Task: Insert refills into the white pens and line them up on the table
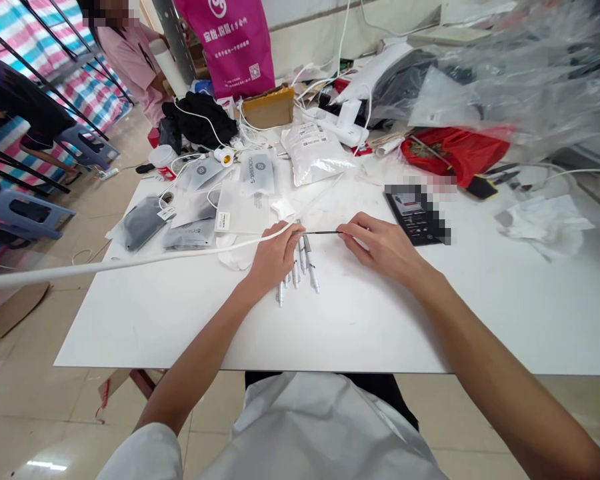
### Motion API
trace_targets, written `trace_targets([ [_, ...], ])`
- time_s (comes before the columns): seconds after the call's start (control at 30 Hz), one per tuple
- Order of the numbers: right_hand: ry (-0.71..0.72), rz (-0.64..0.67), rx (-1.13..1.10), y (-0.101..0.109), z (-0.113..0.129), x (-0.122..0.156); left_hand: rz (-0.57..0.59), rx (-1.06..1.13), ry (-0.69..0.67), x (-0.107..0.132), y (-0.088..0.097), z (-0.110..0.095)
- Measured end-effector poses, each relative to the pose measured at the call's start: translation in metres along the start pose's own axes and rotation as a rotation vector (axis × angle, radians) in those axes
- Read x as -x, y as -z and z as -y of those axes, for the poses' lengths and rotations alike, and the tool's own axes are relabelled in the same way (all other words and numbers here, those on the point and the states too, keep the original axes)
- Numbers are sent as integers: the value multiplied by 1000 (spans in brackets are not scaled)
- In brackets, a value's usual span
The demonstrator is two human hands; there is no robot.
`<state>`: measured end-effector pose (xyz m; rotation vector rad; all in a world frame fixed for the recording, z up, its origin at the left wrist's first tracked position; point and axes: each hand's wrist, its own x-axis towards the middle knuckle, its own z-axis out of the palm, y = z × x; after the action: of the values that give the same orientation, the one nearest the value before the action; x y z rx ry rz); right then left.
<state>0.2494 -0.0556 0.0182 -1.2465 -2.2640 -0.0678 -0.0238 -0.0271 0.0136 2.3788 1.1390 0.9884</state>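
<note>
Between my two hands a thin black pen refill [324, 233] is stretched level above the white table. My left hand [276, 252] pinches its left end between thumb and fingers. The other end sits in the fingertips of my right hand [375, 241], with the thumb below. Under and beside my left hand lie several silver-white pens [310, 267] in a loose group, their tips towards me. A white cable [145, 261] crosses the view from the left edge and passes in front of my left hand.
Grey packets [143, 223] and a white bubble pouch [313, 153] lie at the back left and middle. A black printed card [414, 217] is beyond my right hand. Further right are a red bag [460, 150] and crumpled tissue [545, 223]. Two people are at the far left.
</note>
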Motion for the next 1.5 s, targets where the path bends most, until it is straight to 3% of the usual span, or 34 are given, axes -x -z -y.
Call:
trace_targets([
  [0.23,-1,1,3,1,2,-1,14,9,1,0,1,-1],
  [0.37,12,-1,13,-1,1,0,43,24,-72,1,3,-4],
  [0.6,83,55,-30,-10,7,1,21,-71,-115,4,-8,-5],
  [0.83,62,-43,-13,-5,1,-1,-24,-49,-69,0,-2,-3],
  [1.1,54,-36,-27,-4,0,-2,-29,-48,-87,-2,0,-1],
  [1.5,36,84,-309,-16,21,4,-3,-68,-190,6,-14,-2],
])
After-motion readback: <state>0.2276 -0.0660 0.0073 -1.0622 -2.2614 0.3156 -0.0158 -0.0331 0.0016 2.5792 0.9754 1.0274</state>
